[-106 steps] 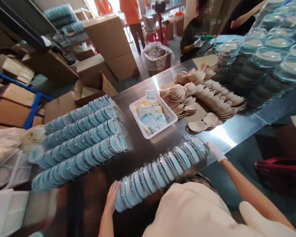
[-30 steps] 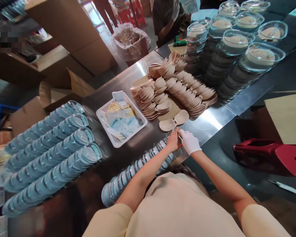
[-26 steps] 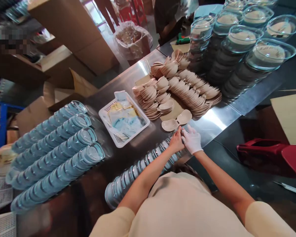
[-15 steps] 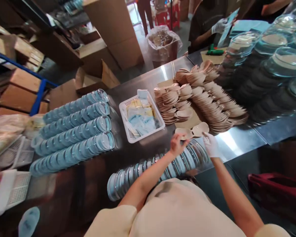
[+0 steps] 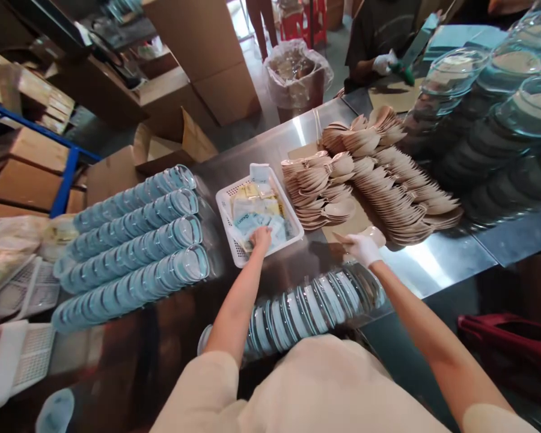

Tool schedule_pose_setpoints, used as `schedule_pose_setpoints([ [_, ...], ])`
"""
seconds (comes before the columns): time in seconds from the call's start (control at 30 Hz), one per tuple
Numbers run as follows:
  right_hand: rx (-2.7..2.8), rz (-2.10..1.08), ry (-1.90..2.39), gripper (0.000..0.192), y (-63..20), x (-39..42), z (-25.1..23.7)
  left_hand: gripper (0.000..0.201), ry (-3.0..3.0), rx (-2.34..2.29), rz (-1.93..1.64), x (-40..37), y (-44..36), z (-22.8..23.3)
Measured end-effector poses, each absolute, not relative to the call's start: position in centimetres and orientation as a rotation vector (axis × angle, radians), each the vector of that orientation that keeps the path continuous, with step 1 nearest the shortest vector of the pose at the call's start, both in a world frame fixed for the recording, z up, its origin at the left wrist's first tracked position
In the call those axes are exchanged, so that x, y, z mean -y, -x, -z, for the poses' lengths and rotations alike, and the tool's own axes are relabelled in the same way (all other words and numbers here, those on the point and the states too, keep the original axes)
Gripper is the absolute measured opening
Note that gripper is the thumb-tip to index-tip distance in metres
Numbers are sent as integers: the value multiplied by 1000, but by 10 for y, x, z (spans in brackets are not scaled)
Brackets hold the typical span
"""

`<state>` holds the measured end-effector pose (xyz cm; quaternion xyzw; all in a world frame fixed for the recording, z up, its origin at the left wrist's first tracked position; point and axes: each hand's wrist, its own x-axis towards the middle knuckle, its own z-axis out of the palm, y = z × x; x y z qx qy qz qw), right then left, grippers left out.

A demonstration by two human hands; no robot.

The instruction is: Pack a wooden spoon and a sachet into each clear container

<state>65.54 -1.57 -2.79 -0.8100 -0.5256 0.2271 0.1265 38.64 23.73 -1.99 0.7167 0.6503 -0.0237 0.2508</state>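
Note:
My bare left hand (image 5: 261, 238) reaches into a white plastic basket (image 5: 225, 204) of blue and yellow packets (image 5: 252, 211), fingertips down on a packet. My gloved right hand (image 5: 363, 248) rests on a loose beige shell-shaped spoon (image 5: 377, 233) lying on brown card, fingers curled around it. In front of both hands, a long row of nested clear lids (image 5: 315, 305) lies on its side along the near edge of the steel table (image 5: 415, 258).
Fanned heaps of beige spoons (image 5: 388, 180) lie behind the basket. Several rows of blue-tinted lids (image 5: 135, 240) lie to the left. Tall stacks of lidded bowls (image 5: 496, 120) stand at the right. Cardboard boxes (image 5: 202, 54), a bagged bin (image 5: 297, 72) and a seated person's gloved hand (image 5: 385, 62) are beyond.
My left hand left the loose beige spoons and moved left into the white basket. My right hand slid onto the loose spoon. The view shifted slightly.

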Motion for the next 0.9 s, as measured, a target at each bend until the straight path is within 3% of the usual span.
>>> schedule_pose_setpoints([
  [0.1,1062,-536,1997,28,-664,68,13,34,-1974,-1769,15,-216,-356,11],
  [0.2,533,-644,1690,43,-650,111,0,36,-1941,-1779,22,-183,-331,13],
  [0.37,121,-700,1563,43,-617,135,-12,33,-1904,-1694,-17,-130,-322,29],
  [0.5,276,-591,1566,40,-606,143,-33,35,-1775,-1596,-420,-100,-325,25],
  [0.63,850,-774,1484,20,-586,162,-74,37,-1306,-1519,-782,-73,-324,0],
  [0.73,1107,-922,1386,13,-553,170,-96,40,-834,-1240,-497,-39,-322,-16],
  [0.83,1306,-1021,1185,19,-514,170,-99,48,-516,-963,-67,7,-320,-22],
  [0.9,1439,-1066,986,24,-492,172,-95,52,-553,-918,-29,34,-319,-21],
])
